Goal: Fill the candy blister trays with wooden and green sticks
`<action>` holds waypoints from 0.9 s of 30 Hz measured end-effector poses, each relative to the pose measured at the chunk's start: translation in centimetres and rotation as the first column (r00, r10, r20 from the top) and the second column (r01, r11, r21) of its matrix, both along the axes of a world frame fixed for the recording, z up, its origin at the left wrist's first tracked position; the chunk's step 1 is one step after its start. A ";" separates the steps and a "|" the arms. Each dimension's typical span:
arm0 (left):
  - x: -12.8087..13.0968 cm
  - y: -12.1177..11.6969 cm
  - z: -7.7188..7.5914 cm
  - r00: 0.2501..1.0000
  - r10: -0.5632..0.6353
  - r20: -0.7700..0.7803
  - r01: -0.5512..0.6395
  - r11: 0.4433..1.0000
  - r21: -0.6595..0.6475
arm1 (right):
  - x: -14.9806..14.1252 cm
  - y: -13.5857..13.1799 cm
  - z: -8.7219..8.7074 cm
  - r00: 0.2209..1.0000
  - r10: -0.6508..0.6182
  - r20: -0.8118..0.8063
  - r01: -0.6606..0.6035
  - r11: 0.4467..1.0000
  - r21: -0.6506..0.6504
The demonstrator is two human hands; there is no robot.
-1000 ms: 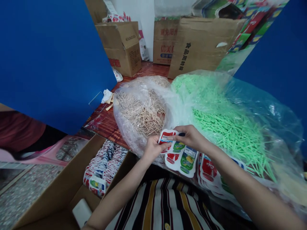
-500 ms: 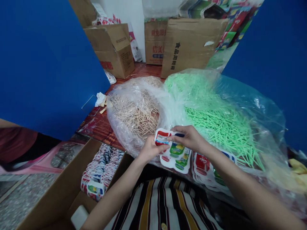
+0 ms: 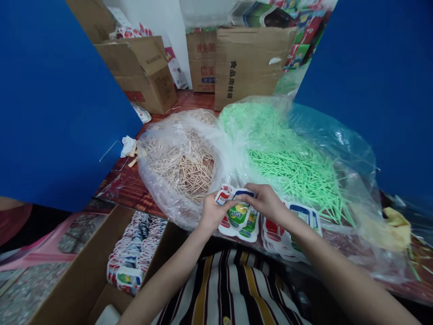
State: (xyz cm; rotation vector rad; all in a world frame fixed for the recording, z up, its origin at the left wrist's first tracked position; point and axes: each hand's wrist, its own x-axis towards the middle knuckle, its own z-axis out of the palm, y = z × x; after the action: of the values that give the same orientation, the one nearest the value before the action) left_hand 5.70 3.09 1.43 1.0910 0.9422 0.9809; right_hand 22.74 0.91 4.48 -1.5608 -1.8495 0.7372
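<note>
A flat printed packet (image 3: 237,214) with a white scalloped edge, red on the left and green with a Sprite label on the right, is held between both hands. My left hand (image 3: 213,212) pinches its left side, thumb across the front. At its upper right, my right hand (image 3: 267,202) closes on the edge, thumb stretched over the face. Directly beneath lies a similar packet (image 3: 249,234) on the table edge. Another pile of the packets (image 3: 272,231) sits to the right, partly hidden by my right forearm.
Behind my hands, clear plastic bags hold tan sticks (image 3: 196,174) and bright green sticks (image 3: 297,174). At lower left, an open carton (image 3: 76,271) contains rows of packed packets (image 3: 126,253). Cardboard boxes (image 3: 255,63) stand at the back, between blue partitions (image 3: 382,90).
My right hand's fingers have moved from the packet's red panel to its right edge. The packet's left part now looks tilted. The whole view has shifted slightly.
</note>
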 end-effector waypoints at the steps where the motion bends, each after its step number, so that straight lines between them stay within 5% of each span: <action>1: 0.1 -0.1 0.1 1.000 -0.013 -0.005 0.013 1.000 0.001 | 0.1 -0.1 -0.2 1.000 -0.010 -0.018 0.010 1.000 -0.004; 8: 0.5 -0.4 -0.5 0.998 -0.069 -0.009 0.069 0.997 -0.020 | 0.6 -0.4 -1.1 0.984 -0.047 -0.174 0.039 0.998 -0.052; 13: 0.6 -0.8 -0.6 1.000 -0.031 0.001 0.031 0.995 -0.091 | 1.6 -1.0 0.0 0.942 -0.007 -0.336 -0.008 0.999 -0.045; 17: 0.3 -1.0 -0.6 0.998 -0.032 -0.052 0.027 0.996 -0.090 | 5.9 -0.7 1.5 0.885 -0.201 -0.419 0.219 0.976 -0.005; 19: 0.1 -1.1 -0.9 0.997 -0.045 -0.065 0.039 0.995 -0.088 | 9.3 -0.2 1.9 0.879 -0.349 -0.325 0.383 0.923 0.045; 22: 0.2 -1.3 -1.5 0.996 -0.061 -0.059 0.055 0.994 -0.095 | 14.1 0.9 1.7 0.853 -0.505 0.131 0.488 0.861 0.143; 24: 0.3 -1.4 -1.9 0.995 -0.080 -0.057 0.075 0.993 -0.096 | 16.1 1.6 1.3 0.788 -0.450 0.420 0.430 0.891 0.146; 27: 0.4 -1.6 -2.1 0.992 -0.105 -0.068 0.098 0.990 -0.101 | 16.8 2.6 0.7 0.763 -0.335 0.553 0.333 0.937 0.108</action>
State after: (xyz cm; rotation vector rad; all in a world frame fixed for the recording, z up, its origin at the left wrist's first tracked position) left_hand 6.14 1.50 -0.65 1.0877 0.9745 0.8079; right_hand 39.59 3.51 5.19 -2.2040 -1.8598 0.0951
